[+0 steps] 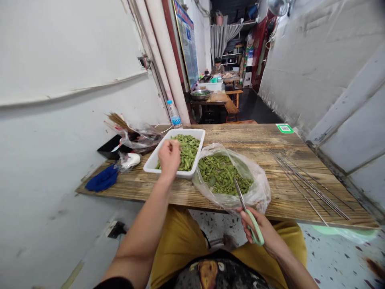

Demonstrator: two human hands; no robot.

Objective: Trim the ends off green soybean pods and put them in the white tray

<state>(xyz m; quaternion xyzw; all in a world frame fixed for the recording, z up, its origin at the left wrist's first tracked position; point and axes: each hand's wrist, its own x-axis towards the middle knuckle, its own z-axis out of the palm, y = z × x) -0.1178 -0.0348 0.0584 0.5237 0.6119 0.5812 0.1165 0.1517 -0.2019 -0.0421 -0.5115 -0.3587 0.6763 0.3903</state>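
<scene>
My left hand (170,157) is over a white plastic tray (146,167) of green edamame pods (190,150). Its fingers are curled together, and whatever they hold is hidden. In my right hand (260,226) is a pair of scissors (254,224) with pale green handles. The blades look closed and point up and away, over the near right side of a clear plastic bag (261,182). Inside this open bag lie green pods and small trimmed bits (218,170). The bag stands against the right side of the tray.
On the wooden table (279,144), several metal skewers (313,186) lie at the right. A water bottle (174,114), black box (111,146), bamboo sticks (120,120) and blue cloth (102,178) are at the left. A person (217,67) sits far back, by another table.
</scene>
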